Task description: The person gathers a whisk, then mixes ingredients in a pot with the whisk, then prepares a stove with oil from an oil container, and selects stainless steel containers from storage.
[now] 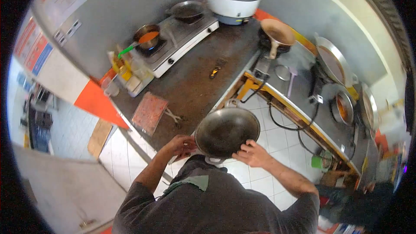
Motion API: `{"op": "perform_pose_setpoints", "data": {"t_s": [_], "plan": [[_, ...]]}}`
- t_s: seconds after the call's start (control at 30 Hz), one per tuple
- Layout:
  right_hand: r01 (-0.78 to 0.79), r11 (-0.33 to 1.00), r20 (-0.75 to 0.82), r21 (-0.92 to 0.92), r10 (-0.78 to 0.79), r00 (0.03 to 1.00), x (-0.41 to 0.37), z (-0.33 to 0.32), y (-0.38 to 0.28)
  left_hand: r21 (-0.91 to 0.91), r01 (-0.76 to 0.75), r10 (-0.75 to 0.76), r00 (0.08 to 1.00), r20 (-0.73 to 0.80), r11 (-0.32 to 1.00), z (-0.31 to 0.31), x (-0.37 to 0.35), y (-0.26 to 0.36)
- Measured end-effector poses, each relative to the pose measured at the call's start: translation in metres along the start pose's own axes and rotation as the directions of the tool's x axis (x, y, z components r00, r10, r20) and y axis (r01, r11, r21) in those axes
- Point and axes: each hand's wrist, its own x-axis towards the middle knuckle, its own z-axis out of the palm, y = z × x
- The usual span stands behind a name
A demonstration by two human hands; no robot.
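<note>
A dark two-handled wok (pixel 227 131) is in front of my chest, its hollow inside facing up toward me. My left hand (pixel 181 145) grips it by the left edge, with the fingertips partly hidden behind the rim. On the lower right, the fingers of my right hand (pixel 251 153) curl over the rim. One loop handle points away from me toward the counter, and the other sits close against my dark shirt. A flat pack of reddish food (pixel 150 112) lies on the counter beyond my left hand.
A gas stove (pixel 186 43) at the back bears a pot of orange liquid (pixel 147 37) over a blue flame. A large rice cooker (pixel 234 2) stands beside it. Several pans, including a light-coloured frying pan (pixel 279 32), line the right counter. Black hoses hang there. Another person's dark sleeve (pixel 364 203) shows lower right.
</note>
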Motion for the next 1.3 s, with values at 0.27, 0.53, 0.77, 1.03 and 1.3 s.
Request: {"op": "perform_pose_setpoints", "data": {"t_s": [0.27, 0.53, 0.77, 1.03, 1.3], "plan": [[0.272, 0.962, -0.076, 0.024, -0.270, 0.960, 0.091, 0.059, 0.132, -0.408, -0.229, 0.214, 0.973, -0.083, 0.884, 0.046, -0.030, 0.058], [0.371, 0.926, -0.115, 0.069, -0.362, 0.925, 0.175, 0.179, 0.217, -0.388, -0.631, 0.419, 0.756, -0.503, 0.672, 0.012, 0.064, 0.072], [0.430, 0.800, -0.081, 0.418, -0.438, 0.895, 0.246, 0.185, 0.267, -0.394, -0.569, 0.232, 0.735, -0.637, 0.722, -0.003, 0.093, 0.078], [0.194, -0.539, 0.298, 0.820, 0.691, 0.659, 0.504, 0.189, 0.481, -0.425, -0.664, 0.181, 0.644, -0.743, 0.615, 0.021, 0.133, 0.085], [0.350, -0.934, 0.668, -0.067, 0.219, 0.711, 0.661, 0.351, 0.593, -0.516, -0.674, -0.027, 0.594, -0.804, 0.528, 0.036, 0.170, 0.057]]}}
